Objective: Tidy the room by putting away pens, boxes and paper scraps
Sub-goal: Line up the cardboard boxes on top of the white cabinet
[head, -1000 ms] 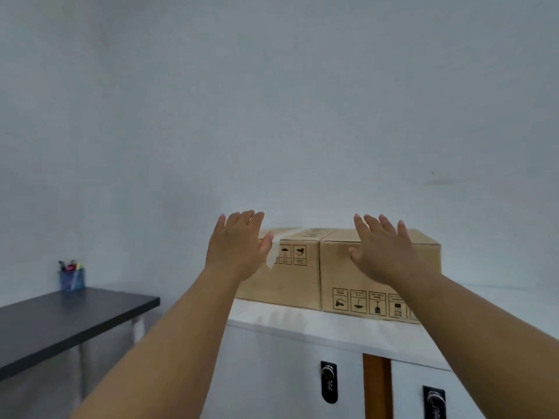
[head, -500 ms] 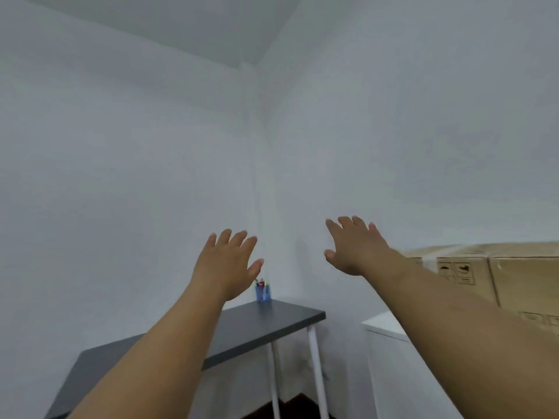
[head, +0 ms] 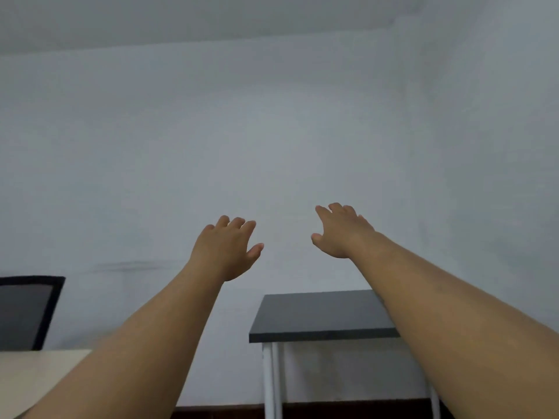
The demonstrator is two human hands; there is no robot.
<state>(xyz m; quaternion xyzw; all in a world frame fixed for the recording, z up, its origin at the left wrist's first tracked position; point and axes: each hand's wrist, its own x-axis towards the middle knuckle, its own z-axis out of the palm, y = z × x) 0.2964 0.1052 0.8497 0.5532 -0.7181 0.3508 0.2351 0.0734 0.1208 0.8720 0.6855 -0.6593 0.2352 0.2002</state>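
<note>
Both arms are stretched out in front of a bare white wall. My left hand (head: 227, 247) is raised at the centre, fingers spread, holding nothing. My right hand (head: 341, 231) floats a little higher to its right, also spread and holding nothing. No pens, boxes or paper scraps show in this view.
A dark grey table (head: 320, 316) with white legs stands against the wall, below my right forearm. A beige tabletop (head: 33, 376) fills the lower left corner. Behind it is a black chair back (head: 27, 309). A dark floor strip runs along the bottom.
The view has swung left: the cardboard boxes, white cabinet and blue pen cup have left the frame. The chair and beige table have come in. Both hands stay raised and spread.
</note>
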